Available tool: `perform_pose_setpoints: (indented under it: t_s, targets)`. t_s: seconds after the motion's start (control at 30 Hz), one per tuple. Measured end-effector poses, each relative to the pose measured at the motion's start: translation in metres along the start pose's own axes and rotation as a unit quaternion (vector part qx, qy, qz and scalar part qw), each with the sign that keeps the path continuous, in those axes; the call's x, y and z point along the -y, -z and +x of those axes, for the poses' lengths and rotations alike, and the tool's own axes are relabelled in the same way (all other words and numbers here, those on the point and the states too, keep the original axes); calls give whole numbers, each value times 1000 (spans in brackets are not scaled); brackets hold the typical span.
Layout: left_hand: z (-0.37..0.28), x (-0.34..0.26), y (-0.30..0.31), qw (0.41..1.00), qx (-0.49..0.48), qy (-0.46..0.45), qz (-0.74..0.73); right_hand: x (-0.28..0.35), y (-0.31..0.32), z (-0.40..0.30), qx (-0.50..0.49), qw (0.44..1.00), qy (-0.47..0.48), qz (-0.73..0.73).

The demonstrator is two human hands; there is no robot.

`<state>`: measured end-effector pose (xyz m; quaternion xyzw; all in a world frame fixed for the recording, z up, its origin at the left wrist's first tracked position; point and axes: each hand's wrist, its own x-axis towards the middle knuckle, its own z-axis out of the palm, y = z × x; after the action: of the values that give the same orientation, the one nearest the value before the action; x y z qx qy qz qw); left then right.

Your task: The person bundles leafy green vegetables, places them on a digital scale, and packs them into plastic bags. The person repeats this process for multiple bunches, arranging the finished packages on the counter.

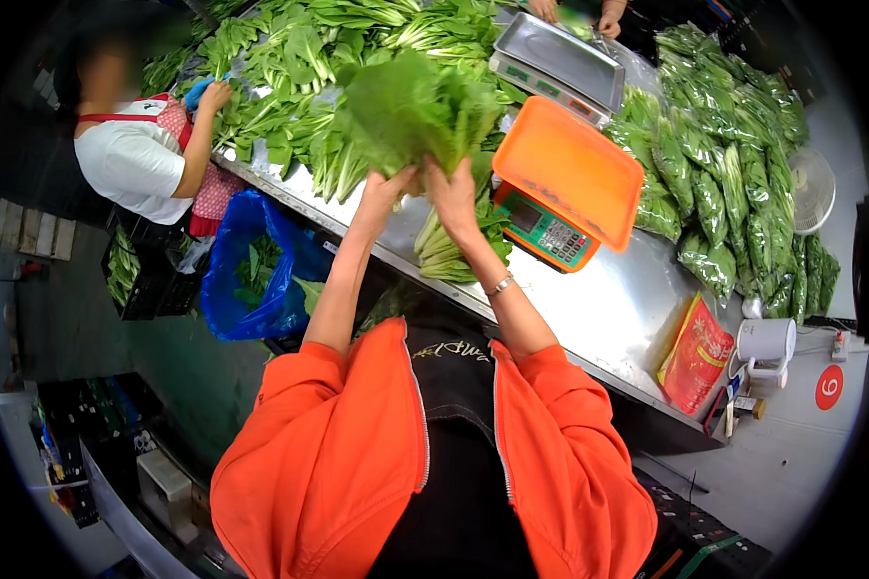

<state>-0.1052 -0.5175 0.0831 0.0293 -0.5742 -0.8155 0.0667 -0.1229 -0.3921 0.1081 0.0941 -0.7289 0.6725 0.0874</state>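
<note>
A large bunch of leafy greens [420,108], blurred by motion, is held up over the steel table [586,311]. My left hand [389,189] grips its stem end from the left. On the other side, my right hand [450,189] holds the same stems, its fingers partly hidden by leaves. Below and beside my right wrist, more pale-stemmed greens [442,253] lie near the table edge. An orange digital scale [568,174] stands just right of my hands, its pan bare apart from dark marks. Loose greens [340,166] are spread beyond my left hand.
Behind the orange scale stands a silver scale [561,65], with another person's hands [608,22] beyond it. Bagged greens [739,166] are piled at right, near a red packet [697,354]. At left, a co-worker [137,159] handles greens beside a blue plastic bag [224,289].
</note>
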Motion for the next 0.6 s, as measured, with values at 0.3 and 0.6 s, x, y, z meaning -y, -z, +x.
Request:
perform_pose_setpoints:
  t_s: [0.3,0.6]
  targets:
    - [62,19,-179,972,215,-16,97,-17,175,41,-146,986,-36,-71]
    - [90,84,-215,829,106,48,547,-31,265,43,-59,817,-320,-476]
